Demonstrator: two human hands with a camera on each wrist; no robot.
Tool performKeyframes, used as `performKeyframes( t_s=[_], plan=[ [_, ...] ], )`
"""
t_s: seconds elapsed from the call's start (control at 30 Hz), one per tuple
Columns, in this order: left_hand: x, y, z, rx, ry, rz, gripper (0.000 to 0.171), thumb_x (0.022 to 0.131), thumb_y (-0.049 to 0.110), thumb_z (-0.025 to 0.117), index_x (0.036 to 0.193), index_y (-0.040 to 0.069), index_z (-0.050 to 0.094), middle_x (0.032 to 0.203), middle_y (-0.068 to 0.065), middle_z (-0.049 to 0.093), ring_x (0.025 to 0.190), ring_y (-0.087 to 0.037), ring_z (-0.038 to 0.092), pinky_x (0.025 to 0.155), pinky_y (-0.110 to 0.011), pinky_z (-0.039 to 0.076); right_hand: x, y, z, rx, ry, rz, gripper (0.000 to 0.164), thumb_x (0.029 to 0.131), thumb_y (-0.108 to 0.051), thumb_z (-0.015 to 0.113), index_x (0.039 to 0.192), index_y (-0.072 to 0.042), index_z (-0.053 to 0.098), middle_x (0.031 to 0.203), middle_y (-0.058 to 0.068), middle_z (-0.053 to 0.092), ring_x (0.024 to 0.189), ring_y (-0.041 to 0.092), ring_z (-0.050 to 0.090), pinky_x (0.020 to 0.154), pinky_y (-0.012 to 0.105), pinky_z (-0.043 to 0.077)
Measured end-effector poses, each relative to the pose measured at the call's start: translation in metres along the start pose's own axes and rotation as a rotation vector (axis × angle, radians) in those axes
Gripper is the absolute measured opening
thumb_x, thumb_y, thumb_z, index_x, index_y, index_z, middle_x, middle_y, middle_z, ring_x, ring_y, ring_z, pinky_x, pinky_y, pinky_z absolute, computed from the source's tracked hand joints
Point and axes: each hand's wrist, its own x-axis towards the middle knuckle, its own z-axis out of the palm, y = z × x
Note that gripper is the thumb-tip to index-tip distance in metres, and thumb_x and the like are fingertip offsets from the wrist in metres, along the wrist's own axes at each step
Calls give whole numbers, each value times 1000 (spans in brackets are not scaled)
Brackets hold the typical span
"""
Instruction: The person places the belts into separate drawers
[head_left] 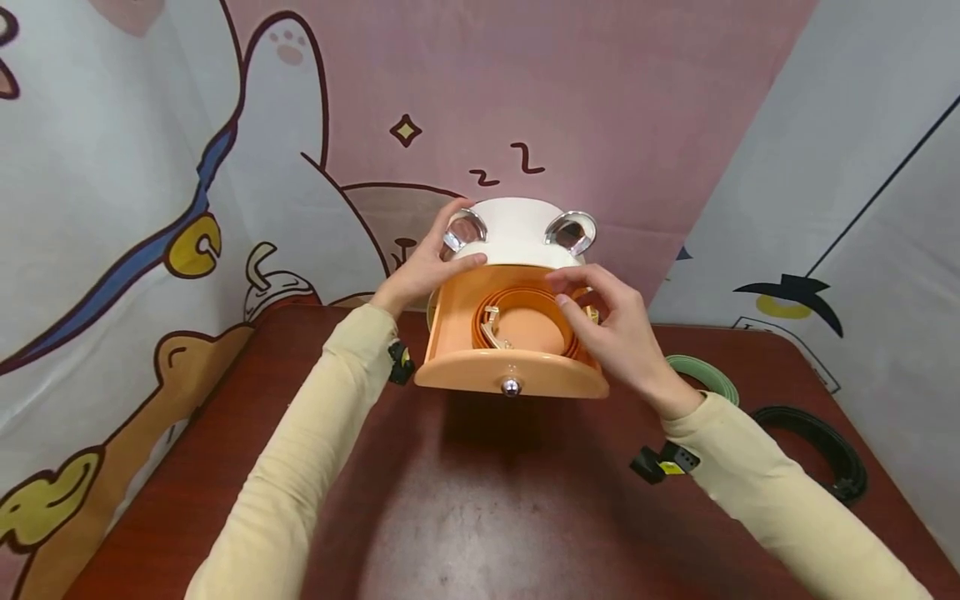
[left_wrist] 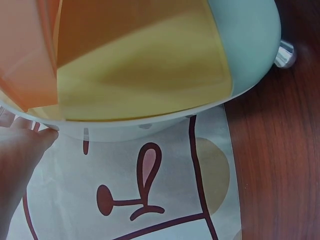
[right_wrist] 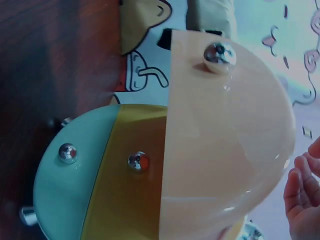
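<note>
A small round-sided cabinet point(head_left: 517, 229) with a white top and silver ring ears stands on the table. Its upper peach drawer point(head_left: 465, 369) is pulled out; a coiled orange belt point(head_left: 525, 297) with a metal buckle lies inside. My left hand point(head_left: 423, 271) grips the cabinet's upper left side, thumb on the front edge and fingers behind the ear. My right hand point(head_left: 615, 325) is over the drawer's right side beside the belt, fingers loosely bent, nothing seen between them. In the right wrist view, a yellow drawer point(right_wrist: 107, 200) and a mint green drawer point(right_wrist: 65, 185) sit below, closed.
To the right on the dark red table point(head_left: 480, 517) lie a coiled green belt point(head_left: 708, 377) and a coiled black belt point(head_left: 832, 442). A cloth printed with cartoon animals point(head_left: 600, 108) hangs behind and at both sides. Round silver knobs stick out from the drawer fronts.
</note>
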Motion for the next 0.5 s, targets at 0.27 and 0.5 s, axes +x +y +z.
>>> performKeyframes(
  t_s=[0.27,0.5],
  plan=[
    [1,1,2,19,3,-3,71,82,16,64,138,27,21,143,-3,13,119,-19,28,92,-36,35,-17,-1,-3,2,-89,-195,24,75,11,61,96,1,62,78,2,59,62,9,51,52,19,41],
    [0,2,1,15,-6,-16,72,82,18,65,137,30,21,142,-3,14,119,-28,31,88,-37,39,-30,11,9,26,-145,-348,23,75,2,65,97,-1,62,77,1,63,61,5,53,52,17,43]
  ],
)
